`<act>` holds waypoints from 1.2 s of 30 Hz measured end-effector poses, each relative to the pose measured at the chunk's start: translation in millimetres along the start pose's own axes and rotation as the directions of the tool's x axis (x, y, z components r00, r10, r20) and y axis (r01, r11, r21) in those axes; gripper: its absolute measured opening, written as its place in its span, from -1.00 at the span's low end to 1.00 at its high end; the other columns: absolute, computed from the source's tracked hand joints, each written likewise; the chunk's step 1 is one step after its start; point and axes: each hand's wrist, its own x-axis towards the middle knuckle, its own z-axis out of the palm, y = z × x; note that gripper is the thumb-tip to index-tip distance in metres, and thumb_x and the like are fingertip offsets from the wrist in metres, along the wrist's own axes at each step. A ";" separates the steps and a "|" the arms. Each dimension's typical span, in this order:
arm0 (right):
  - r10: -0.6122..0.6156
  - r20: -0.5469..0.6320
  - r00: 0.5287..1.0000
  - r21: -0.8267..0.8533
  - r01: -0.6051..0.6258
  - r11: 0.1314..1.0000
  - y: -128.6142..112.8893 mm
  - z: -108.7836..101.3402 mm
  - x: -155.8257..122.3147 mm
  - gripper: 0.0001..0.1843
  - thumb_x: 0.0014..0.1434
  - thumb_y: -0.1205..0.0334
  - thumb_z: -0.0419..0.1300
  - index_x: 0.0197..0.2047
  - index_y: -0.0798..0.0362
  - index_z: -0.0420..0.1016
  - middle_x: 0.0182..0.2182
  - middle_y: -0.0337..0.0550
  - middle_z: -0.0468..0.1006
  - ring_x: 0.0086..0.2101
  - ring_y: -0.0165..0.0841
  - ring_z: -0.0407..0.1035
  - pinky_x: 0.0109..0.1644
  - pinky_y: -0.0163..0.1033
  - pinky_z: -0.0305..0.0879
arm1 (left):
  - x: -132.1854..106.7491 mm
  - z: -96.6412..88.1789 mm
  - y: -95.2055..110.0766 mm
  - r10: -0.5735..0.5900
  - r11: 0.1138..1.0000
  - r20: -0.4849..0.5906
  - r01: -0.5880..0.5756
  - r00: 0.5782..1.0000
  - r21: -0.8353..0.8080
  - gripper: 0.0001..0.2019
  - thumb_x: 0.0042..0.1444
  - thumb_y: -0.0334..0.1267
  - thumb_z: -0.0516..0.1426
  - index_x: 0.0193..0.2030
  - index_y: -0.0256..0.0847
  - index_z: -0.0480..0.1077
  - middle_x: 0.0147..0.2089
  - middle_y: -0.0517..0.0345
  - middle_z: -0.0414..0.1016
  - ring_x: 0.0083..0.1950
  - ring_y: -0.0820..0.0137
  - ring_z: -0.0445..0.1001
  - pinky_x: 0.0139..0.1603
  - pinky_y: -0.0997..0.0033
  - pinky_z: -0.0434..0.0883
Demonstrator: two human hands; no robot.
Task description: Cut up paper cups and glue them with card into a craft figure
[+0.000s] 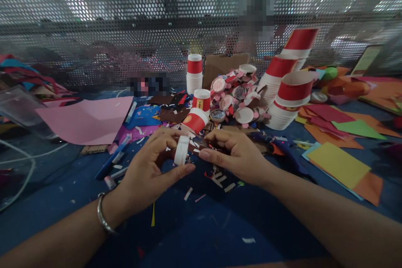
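Note:
My left hand [153, 161] is curled around a short white ring-shaped piece [181, 150], perhaps a cut cup base, held on its side between thumb and fingers. Close beside it, my right hand [237, 153] pinches a thin dark piece [197, 139], seemingly paper, between thumb and forefinger. The dark piece reaches toward the white ring; whether they touch is unclear. Just beyond my fingers lies a tipped red-and-white paper cup [195, 120], with an upright paper cup [201, 99] behind it.
Stacked paper cups [284, 104] stand at the right and back. Between them sits a heap of cut cup bases [238, 92]. Pink paper [91, 119] lies left, yellow paper [341, 165] right. A blue glue gun [284, 144] rests beyond my right forearm. Paper scraps [218, 179] litter the blue table.

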 end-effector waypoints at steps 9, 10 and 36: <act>0.018 0.102 0.995 -0.087 -0.010 0.996 -6.5 -0.8 0.1 -0.58 0.33 -0.15 0.20 -0.36 0.03 0.42 -0.50 -0.33 0.34 -0.46 -0.45 0.23 -0.40 -0.30 0.12 | 6.1 -10.5 -1.2 0.146 0.955 -0.124 -0.107 0.981 0.278 -0.83 0.08 -0.34 0.37 -0.33 -0.11 0.45 0.07 0.00 0.46 0.17 0.10 0.44 0.07 0.15 0.51; 0.012 0.110 0.994 -0.097 -0.001 0.995 -7.4 -0.8 -0.1 -0.57 0.34 -0.14 0.19 -0.38 0.03 0.40 -0.51 -0.34 0.32 -0.47 -0.46 0.22 -0.40 -0.30 0.11 | 6.1 -10.6 -0.7 0.166 0.941 -0.113 -0.124 0.980 0.314 -0.84 0.09 -0.34 0.37 -0.34 -0.11 0.45 0.07 0.00 0.47 0.16 0.10 0.44 0.09 0.13 0.49; 0.064 0.179 0.982 -0.136 -0.040 0.990 -12.7 -1.5 -0.8 -0.53 0.38 -0.10 0.15 -0.45 0.05 0.34 -0.54 -0.33 0.34 -0.50 -0.47 0.20 -0.41 -0.29 0.05 | 3.7 -10.0 0.2 0.351 0.758 0.063 -0.323 0.934 0.567 -0.78 0.15 -0.50 0.27 -0.37 -0.16 0.33 0.11 0.04 0.43 0.16 0.21 0.45 0.12 0.15 0.47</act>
